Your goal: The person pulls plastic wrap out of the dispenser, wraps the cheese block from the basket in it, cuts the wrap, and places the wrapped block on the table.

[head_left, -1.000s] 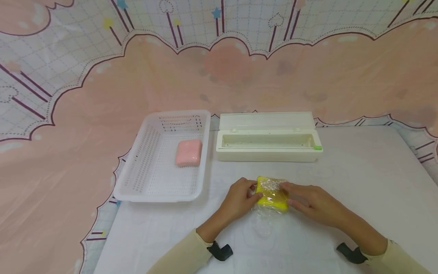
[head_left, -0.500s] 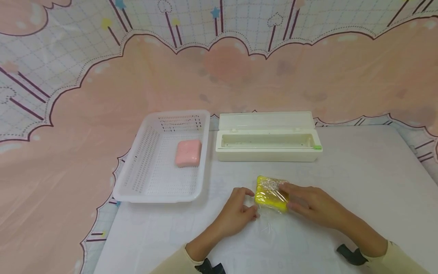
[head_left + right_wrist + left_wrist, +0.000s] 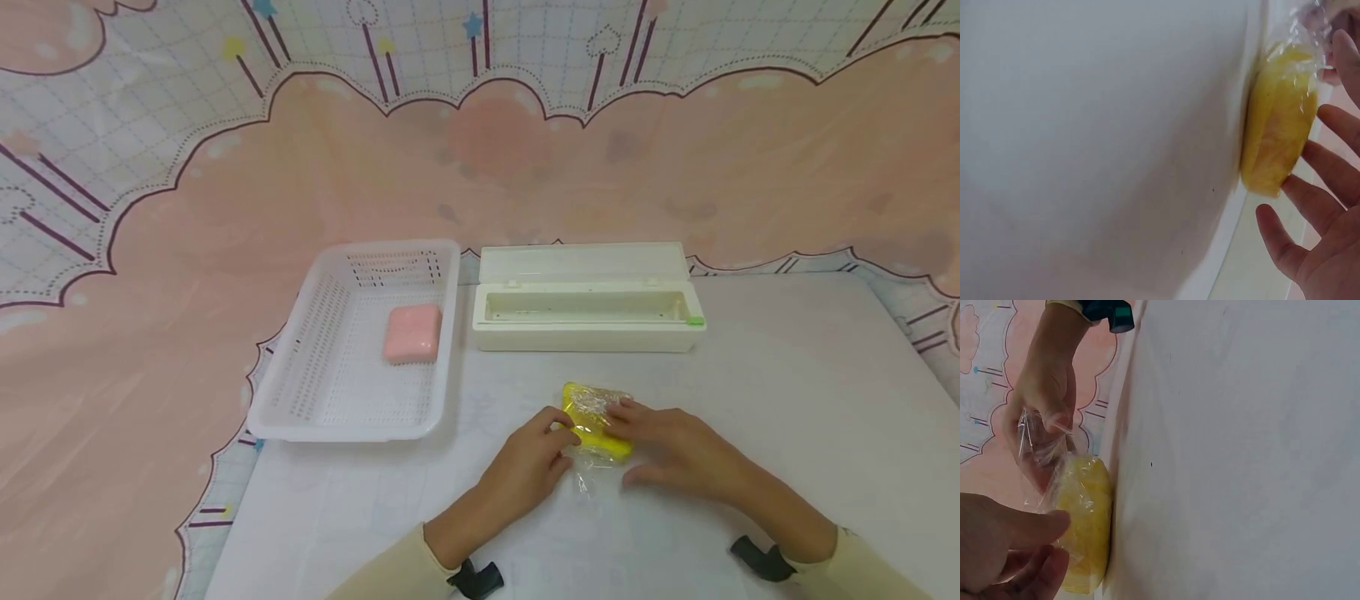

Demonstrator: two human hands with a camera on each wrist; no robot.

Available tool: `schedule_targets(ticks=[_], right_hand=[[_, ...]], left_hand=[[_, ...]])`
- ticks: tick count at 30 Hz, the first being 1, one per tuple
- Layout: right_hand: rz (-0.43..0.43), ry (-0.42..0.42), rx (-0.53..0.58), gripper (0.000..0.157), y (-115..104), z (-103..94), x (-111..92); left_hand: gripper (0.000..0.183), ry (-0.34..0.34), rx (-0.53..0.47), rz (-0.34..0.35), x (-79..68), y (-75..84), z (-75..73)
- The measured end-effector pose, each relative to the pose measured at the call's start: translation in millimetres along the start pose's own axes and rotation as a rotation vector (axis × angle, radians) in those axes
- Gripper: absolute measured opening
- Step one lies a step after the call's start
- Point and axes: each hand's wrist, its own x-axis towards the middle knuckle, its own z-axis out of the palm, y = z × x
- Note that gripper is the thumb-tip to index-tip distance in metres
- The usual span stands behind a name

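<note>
A yellow soap-like block (image 3: 611,446) lies on the white table, covered by clear plastic film (image 3: 592,404). Loose film bunches at its near left corner. There my left hand (image 3: 527,461) has thumb and fingers curled in, pinching the film at the block's side. In the left wrist view, the film (image 3: 1054,444) stands up in a crinkled flap beyond the left fingertips. My right hand (image 3: 678,450) touches the block's top right side with spread fingertips, its thumb apart from the block. In the right wrist view those fingers (image 3: 1329,162) are extended along the yellow block (image 3: 1282,119).
Left of the hands stands a white perforated basket (image 3: 292,429) with a pink soap-like block (image 3: 412,333) in it. Behind the yellow block is a long white box (image 3: 588,340), its lid raised and a green slider (image 3: 696,321) at its front right. A patterned cloth (image 3: 525,183) hangs behind.
My left hand let go of the block's left edge, drew back, then came in again at the near left corner. My right thumb has moved off the block's side, its fingers spreading over the top.
</note>
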Motion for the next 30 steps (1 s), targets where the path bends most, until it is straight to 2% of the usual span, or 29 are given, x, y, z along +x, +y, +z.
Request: schedule_targets(ticks=[4,9,14,16,19,22,25,27,30], right_hand=[[-0.01,-0.001,-0.015,0.061,-1.3,4.2,1.2],[-0.071,0.079,-0.049,0.056,-4.6,9.5,3.1],[-0.083,0.178,-0.11,0.033,-13.3,15.9,7.5],[-0.068,0.221,-0.125,0.023,-16.5,18.1,9.9],[-0.027,0.279,-0.087,0.014,-18.9,20.9,13.8],[-0.001,0.338,-0.017,0.011,-18.0,22.7,17.5],[0.031,0.377,0.02,0.011,-16.6,23.2,20.2],[0.08,0.366,-0.018,0.014,-17.4,23.3,21.6],[0.145,0.287,-0.116,0.023,-20.0,21.7,23.0]], left_hand=[[0.008,0.022,0.039,0.016,6.4,-0.7,1.2],[0.006,0.036,0.002,0.01,13.2,-0.9,3.3],[0.011,0.018,-0.035,-0.018,20.6,0.3,8.7],[0.011,0.019,-0.047,-0.026,23.5,1.0,10.2],[0.009,0.029,-0.093,-0.048,26.2,1.1,10.9],[0.014,0.009,-0.162,-0.086,26.3,-0.8,9.6],[0.017,0.001,-0.185,-0.086,24.6,-4.0,7.2],[0.014,0.018,-0.189,-0.075,23.0,-6.1,6.6],[0.008,0.06,-0.203,-0.075,20.0,-8.5,7.4]])
